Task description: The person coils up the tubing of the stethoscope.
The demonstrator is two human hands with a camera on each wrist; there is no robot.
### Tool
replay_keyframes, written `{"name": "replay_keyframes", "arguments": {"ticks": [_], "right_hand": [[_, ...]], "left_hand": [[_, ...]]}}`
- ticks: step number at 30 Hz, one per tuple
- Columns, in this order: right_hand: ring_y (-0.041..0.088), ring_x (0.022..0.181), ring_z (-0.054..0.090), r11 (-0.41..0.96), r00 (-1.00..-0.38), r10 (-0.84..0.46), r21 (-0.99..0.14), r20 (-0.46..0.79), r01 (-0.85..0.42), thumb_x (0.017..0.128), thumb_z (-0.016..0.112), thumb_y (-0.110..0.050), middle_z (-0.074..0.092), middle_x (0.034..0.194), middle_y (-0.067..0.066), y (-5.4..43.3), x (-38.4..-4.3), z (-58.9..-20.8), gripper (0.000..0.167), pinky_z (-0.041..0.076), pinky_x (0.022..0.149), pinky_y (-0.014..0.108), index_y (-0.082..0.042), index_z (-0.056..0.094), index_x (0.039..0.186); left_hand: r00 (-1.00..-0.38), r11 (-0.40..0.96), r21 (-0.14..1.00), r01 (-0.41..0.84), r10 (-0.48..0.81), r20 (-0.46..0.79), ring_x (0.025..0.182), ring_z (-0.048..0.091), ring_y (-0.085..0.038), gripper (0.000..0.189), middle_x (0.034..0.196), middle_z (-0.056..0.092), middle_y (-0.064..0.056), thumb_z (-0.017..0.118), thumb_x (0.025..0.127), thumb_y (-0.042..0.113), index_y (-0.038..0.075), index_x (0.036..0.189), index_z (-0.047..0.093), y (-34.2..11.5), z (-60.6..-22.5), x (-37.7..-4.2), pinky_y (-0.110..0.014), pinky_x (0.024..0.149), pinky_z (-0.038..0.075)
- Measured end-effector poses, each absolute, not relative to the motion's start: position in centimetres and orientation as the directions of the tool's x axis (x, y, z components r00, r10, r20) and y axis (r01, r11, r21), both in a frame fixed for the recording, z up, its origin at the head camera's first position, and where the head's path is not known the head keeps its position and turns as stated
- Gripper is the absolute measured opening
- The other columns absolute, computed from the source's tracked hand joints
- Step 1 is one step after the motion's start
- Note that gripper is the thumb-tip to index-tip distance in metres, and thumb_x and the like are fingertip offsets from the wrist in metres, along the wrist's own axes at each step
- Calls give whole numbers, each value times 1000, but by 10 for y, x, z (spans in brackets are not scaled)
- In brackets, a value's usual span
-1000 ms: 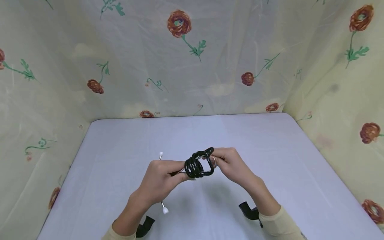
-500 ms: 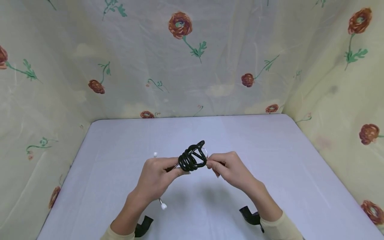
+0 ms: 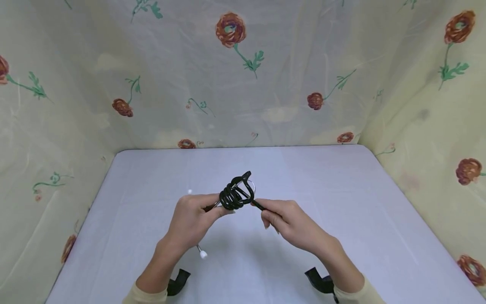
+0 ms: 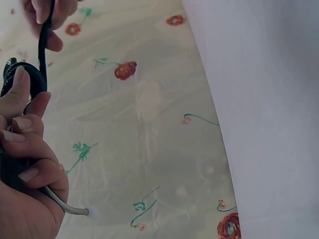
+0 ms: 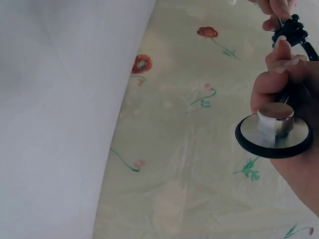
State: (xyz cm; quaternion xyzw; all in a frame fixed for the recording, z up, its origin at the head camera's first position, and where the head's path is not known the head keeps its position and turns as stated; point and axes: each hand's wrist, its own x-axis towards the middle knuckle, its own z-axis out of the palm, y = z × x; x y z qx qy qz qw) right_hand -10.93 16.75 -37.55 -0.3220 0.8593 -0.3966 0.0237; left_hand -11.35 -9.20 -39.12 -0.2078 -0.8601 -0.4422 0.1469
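A black stethoscope is wound into a coil (image 3: 232,196) above the table, between both hands. My left hand (image 3: 190,219) grips its left end, thumb and fingers at the coil's edge. Past that hand shows a white eartip (image 3: 203,254); in the left wrist view a bent metal ear tube (image 4: 65,205) sticks out below the curled fingers. On the right, my right hand (image 3: 296,223) pinches the free tubing (image 3: 259,205) leading off the coil. The silver chest piece (image 5: 275,119) with its black rim hangs by the right palm, hidden in the head view.
A white-covered table (image 3: 243,270) lies beneath the hands. Flower-printed curtains (image 3: 273,93) stand around its back and sides. Black straps (image 3: 319,280) show by each wrist, next to light sleeves.
Both hands and the coil have shifted left, the coil also slightly upward. My right hand has drawn away from the coil, and a short stretch of tubing now shows between them.
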Motion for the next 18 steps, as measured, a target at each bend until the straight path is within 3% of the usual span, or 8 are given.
{"name": "replay_keyframes", "arguments": {"ticks": [4, 9, 13, 18], "right_hand": [[3, 55, 51, 433, -793, -559, -732, 240, -527, 103, 51, -6, 65, 80, -5, 169, -104, -377, 28, 45, 53, 22, -14, 55, 130], [9, 56, 57, 309, -742, -589, -759, 321, -574, 101, 51, -2, 67, 84, 0, 170, -102, -380, 18, 47, 53, 22, -14, 59, 112], [10, 62, 61, 242, -684, -644, -758, 342, -606, 100, 50, 4, 69, 83, 1, 172, -101, -380, 22, 50, 57, 23, -12, 66, 102], [11, 66, 65, 221, -682, -651, -777, 333, -590, 99, 52, 4, 70, 79, -1, 176, -99, -380, 24, 51, 60, 24, -13, 68, 99]], "left_hand": [[-870, 546, 681, 487, 234, 434, 50, 40, -1, 14, 73, 70, 22, 82, 80, 30, 33, 94, 79, -93, -391, -117, -21, 48, 33], [-870, 577, 658, 484, 241, 429, 49, 36, -1, 17, 69, 69, 18, 80, 82, 33, 33, 99, 79, -93, -392, -120, -20, 48, 31], [-885, 603, 657, 452, 209, 416, 48, 34, -1, 18, 60, 62, 15, 80, 83, 31, 31, 101, 79, -96, -394, -123, -21, 48, 28], [-895, 630, 648, 428, 199, 399, 48, 28, 0, 18, 54, 49, 20, 80, 82, 33, 31, 100, 79, -100, -397, -125, -21, 49, 25]]}}
